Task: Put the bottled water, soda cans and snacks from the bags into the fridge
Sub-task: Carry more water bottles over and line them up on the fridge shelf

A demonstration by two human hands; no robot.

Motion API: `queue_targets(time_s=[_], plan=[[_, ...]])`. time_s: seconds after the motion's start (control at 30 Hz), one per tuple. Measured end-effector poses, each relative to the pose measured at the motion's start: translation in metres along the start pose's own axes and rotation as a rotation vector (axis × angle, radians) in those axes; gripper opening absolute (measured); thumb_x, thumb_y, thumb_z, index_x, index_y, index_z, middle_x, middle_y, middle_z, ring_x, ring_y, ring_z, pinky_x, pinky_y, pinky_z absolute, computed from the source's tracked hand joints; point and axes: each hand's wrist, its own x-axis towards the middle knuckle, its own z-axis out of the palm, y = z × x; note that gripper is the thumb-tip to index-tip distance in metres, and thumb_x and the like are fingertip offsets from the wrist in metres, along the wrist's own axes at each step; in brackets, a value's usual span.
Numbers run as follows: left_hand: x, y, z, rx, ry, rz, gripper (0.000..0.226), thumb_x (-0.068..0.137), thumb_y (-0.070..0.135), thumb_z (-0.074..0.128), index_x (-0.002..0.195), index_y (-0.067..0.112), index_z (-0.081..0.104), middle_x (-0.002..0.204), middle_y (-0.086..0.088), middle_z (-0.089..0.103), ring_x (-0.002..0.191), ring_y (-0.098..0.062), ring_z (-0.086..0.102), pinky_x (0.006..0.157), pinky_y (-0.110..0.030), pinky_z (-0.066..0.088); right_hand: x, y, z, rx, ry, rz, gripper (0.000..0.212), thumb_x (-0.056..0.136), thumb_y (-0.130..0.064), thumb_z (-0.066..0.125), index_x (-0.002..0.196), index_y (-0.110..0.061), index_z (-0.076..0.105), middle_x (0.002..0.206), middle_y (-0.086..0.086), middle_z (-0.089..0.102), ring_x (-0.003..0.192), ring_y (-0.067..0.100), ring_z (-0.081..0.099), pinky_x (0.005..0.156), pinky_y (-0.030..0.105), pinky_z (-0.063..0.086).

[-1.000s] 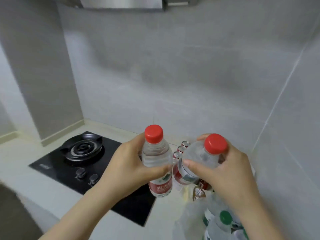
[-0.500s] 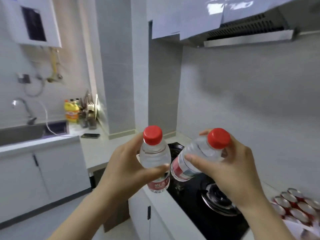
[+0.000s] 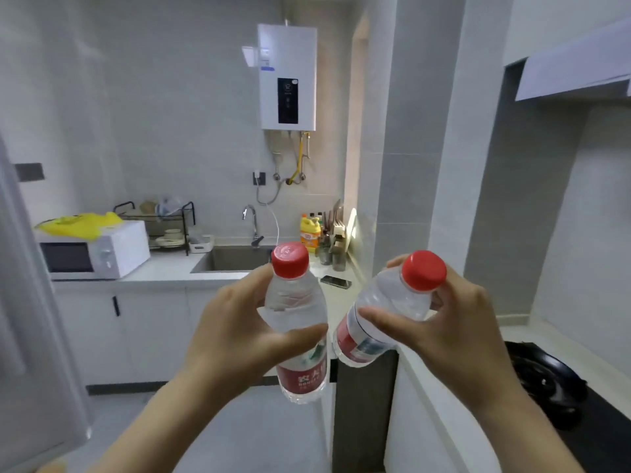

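1. The left hand (image 3: pixel 239 336) is gripping the upright water bottle (image 3: pixel 296 312) around its middle at centre frame, with the thumb curling across the front.
2. The right hand (image 3: pixel 447 332) is clamping the tilted water bottle (image 3: pixel 379 315) near its shoulder, just right of centre.
3. Both bottles are hanging in the air, just beside each other, in front of the sink desk (image 3: pixel 164 271).
4. The carrying step seems to be in hand. The pale panel (image 3: pixel 30 302) at the left edge is possibly the fridge door.
5. The next move is likely calling for finding a shelf and standing each bottle upright.
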Motion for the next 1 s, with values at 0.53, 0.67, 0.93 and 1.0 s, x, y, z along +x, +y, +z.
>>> queue_targets(time_s=[0.53, 0.67, 0.93, 1.0], plan=[[-0.061, -0.036, -0.098, 0.401, 0.427, -0.462, 0.052, 0.05, 0.058, 0.081, 0.095, 0.039, 0.063, 0.09, 0.024, 0.07, 0.085, 0.002, 0.066, 0.075, -0.028, 0.058, 0.063, -0.045, 0.169, 0.473, -0.364, -0.278, 0.071, 0.054, -0.086, 0.057, 0.099, -0.031, 0.061, 0.088, -0.015, 0.067, 0.08, 0.011, 0.065, 0.07, 0.037, 0.059], [-0.088, -0.026, -0.11, 0.511, 0.535, -0.574, 0.051, 0.05, 0.056, 0.08, 0.095, 0.04, 0.063, 0.089, 0.028, 0.069, 0.085, 0.003, 0.066, 0.074, -0.028, 0.058, 0.061, -0.065, 0.2, 0.649, -0.486, -0.34, 0.058, 0.056, -0.079, 0.065, 0.094, -0.035, 0.06, 0.085, -0.021, 0.066, 0.08, 0.009, 0.065, 0.069, 0.037, 0.059], [-0.155, 0.006, -0.128, 0.663, 0.742, -0.829, 0.047, 0.053, 0.044, 0.086, 0.094, 0.046, 0.062, 0.09, 0.033, 0.066, 0.086, 0.012, 0.063, 0.074, -0.018, 0.053, 0.028, -0.126, 0.248, 0.898, -0.722, -0.475, 0.055, 0.055, -0.072, 0.067, 0.094, -0.033, 0.062, 0.083, -0.025, 0.065, 0.08, 0.002, 0.065, 0.066, 0.025, 0.057], [-0.172, 0.017, -0.136, 0.69, 0.79, -0.885, 0.046, 0.051, 0.048, 0.084, 0.092, 0.044, 0.063, 0.089, 0.033, 0.067, 0.084, 0.012, 0.063, 0.072, -0.016, 0.051, 0.016, -0.146, 0.254, 0.941, -0.764, -0.499, 0.056, 0.054, -0.071, 0.067, 0.094, -0.032, 0.062, 0.083, -0.026, 0.065, 0.08, 0.0, 0.065, 0.065, 0.02, 0.054]])
